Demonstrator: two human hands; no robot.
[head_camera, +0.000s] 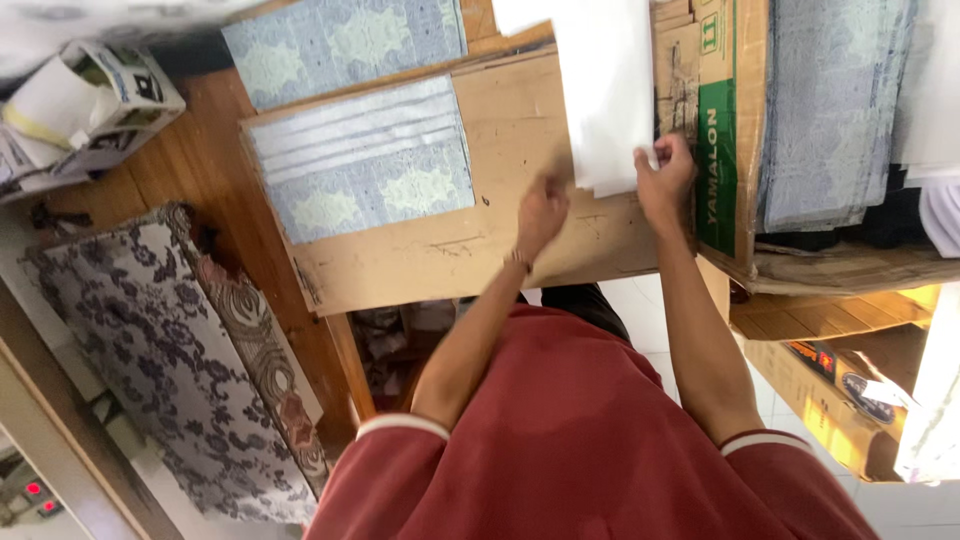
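A white sheet (600, 90) lies over a brown cardboard board (520, 130) on the wooden table (200, 160). My right hand (665, 175) pinches the sheet's lower right edge. My left hand (540, 215) is blurred, with curled fingers, and rests on the cardboard just beside the sheet's lower left corner; whether it grips the sheet is unclear. Left of my hands, a blue-grey patterned piece (365, 160) lies flat on the same board.
A second blue-grey patterned piece (340, 40) lies further back. A cardboard box with a green side (720, 130) at right holds a stack of similar pieces (830, 110). Dark floral fabric (150, 340) hangs at left, near a small printed carton (90, 90).
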